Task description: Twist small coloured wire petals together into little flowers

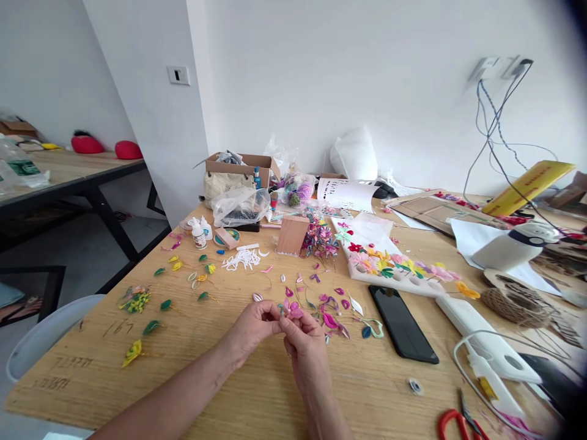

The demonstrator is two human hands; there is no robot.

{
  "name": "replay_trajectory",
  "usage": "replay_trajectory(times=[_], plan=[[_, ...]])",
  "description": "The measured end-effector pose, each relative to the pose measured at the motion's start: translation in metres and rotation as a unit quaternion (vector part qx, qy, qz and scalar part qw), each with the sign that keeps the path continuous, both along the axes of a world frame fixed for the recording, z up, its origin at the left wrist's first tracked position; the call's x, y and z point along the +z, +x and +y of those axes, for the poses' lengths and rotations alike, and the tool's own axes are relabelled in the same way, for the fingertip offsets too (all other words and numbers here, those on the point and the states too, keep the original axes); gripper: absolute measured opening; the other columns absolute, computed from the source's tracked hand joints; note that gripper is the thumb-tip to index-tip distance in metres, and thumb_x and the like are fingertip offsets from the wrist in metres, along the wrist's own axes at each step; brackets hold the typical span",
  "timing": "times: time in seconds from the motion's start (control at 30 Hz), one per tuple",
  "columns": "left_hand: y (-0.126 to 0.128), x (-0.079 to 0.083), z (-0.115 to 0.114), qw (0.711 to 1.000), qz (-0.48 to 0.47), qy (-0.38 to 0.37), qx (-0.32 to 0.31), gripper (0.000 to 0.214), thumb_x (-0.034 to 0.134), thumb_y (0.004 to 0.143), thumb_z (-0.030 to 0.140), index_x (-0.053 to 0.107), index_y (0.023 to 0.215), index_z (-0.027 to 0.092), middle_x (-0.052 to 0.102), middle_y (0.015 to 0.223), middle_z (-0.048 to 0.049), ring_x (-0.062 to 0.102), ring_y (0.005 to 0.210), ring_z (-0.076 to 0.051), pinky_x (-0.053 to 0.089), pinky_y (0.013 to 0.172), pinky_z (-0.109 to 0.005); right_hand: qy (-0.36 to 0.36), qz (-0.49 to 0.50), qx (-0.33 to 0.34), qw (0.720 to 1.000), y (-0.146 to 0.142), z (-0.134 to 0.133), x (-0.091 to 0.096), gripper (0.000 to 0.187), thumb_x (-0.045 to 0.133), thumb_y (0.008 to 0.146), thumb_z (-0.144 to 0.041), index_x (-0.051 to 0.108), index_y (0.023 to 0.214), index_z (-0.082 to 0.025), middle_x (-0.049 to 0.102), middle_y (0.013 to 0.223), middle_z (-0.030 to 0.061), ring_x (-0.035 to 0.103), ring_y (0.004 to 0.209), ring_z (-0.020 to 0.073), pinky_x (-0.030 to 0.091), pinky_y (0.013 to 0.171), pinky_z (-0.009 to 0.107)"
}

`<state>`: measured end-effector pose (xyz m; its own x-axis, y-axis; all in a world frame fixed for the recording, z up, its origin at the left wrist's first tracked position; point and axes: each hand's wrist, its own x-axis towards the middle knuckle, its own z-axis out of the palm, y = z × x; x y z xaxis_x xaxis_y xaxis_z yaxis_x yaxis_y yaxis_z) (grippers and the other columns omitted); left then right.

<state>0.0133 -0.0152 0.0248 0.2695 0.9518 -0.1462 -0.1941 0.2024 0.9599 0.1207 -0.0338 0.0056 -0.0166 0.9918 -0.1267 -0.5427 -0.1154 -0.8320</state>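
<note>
Close together over the table's middle, my left hand (252,327) and my right hand (305,342) pinch a small pink flower (292,308) between their fingertips. Its petals show above the thumbs; the part inside the fingers is hidden. Just right of my hands lie loose magenta petals (329,321) and thin curled strips. Beyond them a dark blue leaf piece (365,332) and a pale green loop (376,328) rest on the wood. Left of my hands are dark green leaves on stems (151,327) and a yellow flower (132,352).
A black phone (403,324), white power strip (490,336), red-handled scissors (463,421) and twine roll (516,299) lie to the right. Finished-looking flowers stand in a white foam block (408,283). Glue bottles (199,233), white strips (243,259) and a cardboard box (247,162) are farther back.
</note>
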Motion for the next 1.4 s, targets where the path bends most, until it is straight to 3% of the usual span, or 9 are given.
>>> replay_trajectory(times=[0.27, 0.47, 0.63, 0.8, 1.1, 1.3, 1.4], plan=[[-0.015, 0.003, 0.01, 0.989, 0.068, 0.043, -0.125, 0.017, 0.069, 0.061, 0.031, 0.07, 0.069, 0.016, 0.065, 0.069, -0.0016, 0.056, 0.072, -0.018, 0.039, 0.072, -0.028, -0.012, 0.011, -0.019, 1.0, 0.003, 0.001, 0.002, 0.02, 0.073, 0.056, -0.027, 0.057, 0.06, -0.015, 0.039, 0.045, -0.0079, 0.019, 0.038, 0.0026, 0.01, 0.036, 0.019], [-0.017, -0.002, 0.007, 0.995, 0.043, -0.006, -0.085, 0.01, 0.072, 0.057, 0.023, 0.066, 0.058, 0.014, 0.058, 0.056, 0.0017, 0.048, 0.058, -0.012, 0.035, 0.061, -0.023, -0.021, 0.04, 0.021, 0.999, 0.003, 0.0, 0.004, 0.021, 0.073, 0.056, -0.027, 0.056, 0.061, -0.015, 0.043, 0.049, -0.0071, 0.018, 0.037, 0.0013, 0.009, 0.035, 0.018], [-0.013, 0.003, 0.0, 0.998, -0.027, -0.037, -0.045, 0.017, 0.072, 0.057, 0.023, 0.06, 0.055, 0.013, 0.049, 0.053, 0.0032, 0.041, 0.055, -0.009, 0.031, 0.057, -0.022, -0.005, 0.057, 0.043, 0.997, 0.002, -0.002, 0.009, 0.021, 0.068, 0.063, -0.032, 0.054, 0.068, -0.018, 0.032, 0.046, -0.0102, 0.015, 0.037, 0.0022, 0.01, 0.035, 0.017], [-0.007, 0.004, -0.002, 0.998, -0.028, -0.055, -0.005, 0.026, 0.075, 0.054, 0.028, 0.053, 0.052, 0.014, 0.045, 0.052, 0.0043, 0.038, 0.054, -0.009, 0.029, 0.055, -0.021, 0.004, 0.016, 0.024, 1.0, 0.001, -0.002, 0.009, 0.023, 0.069, 0.062, -0.032, 0.052, 0.068, -0.018, 0.028, 0.044, -0.0112, 0.015, 0.037, 0.0026, 0.01, 0.035, 0.017], [-0.003, 0.0, -0.001, 1.0, 0.029, 0.005, 0.003, 0.027, 0.073, 0.056, 0.031, 0.053, 0.053, 0.014, 0.046, 0.053, 0.0041, 0.041, 0.057, -0.01, 0.031, 0.058, -0.023, -0.017, 0.007, 0.01, 1.0, 0.002, 0.001, 0.004, 0.024, 0.072, 0.057, -0.03, 0.053, 0.062, -0.016, 0.041, 0.043, -0.0093, 0.016, 0.033, 0.0008, 0.008, 0.033, 0.018], [-0.016, 0.016, 0.002, 0.997, 0.052, 0.03, -0.057, 0.025, 0.069, 0.063, 0.028, 0.065, 0.085, 0.016, 0.055, 0.071, -0.0003, 0.045, 0.067, -0.013, 0.034, 0.064, -0.024, -0.016, 0.019, -0.012, 1.0, 0.003, 0.002, 0.002, 0.023, 0.072, 0.058, -0.03, 0.054, 0.061, -0.015, 0.038, 0.043, -0.0098, 0.017, 0.034, 0.0006, 0.008, 0.034, 0.018], [-0.015, 0.019, 0.0, 0.993, 0.08, 0.07, -0.054, 0.024, 0.06, 0.071, 0.035, 0.069, 0.083, 0.016, 0.056, 0.078, -0.0033, 0.045, 0.071, -0.015, 0.034, 0.063, -0.024, -0.014, 0.027, -0.001, 1.0, 0.003, 0.002, 0.003, 0.023, 0.072, 0.058, -0.03, 0.054, 0.062, -0.015, 0.038, 0.044, -0.0098, 0.017, 0.034, 0.0005, 0.008, 0.034, 0.018]])
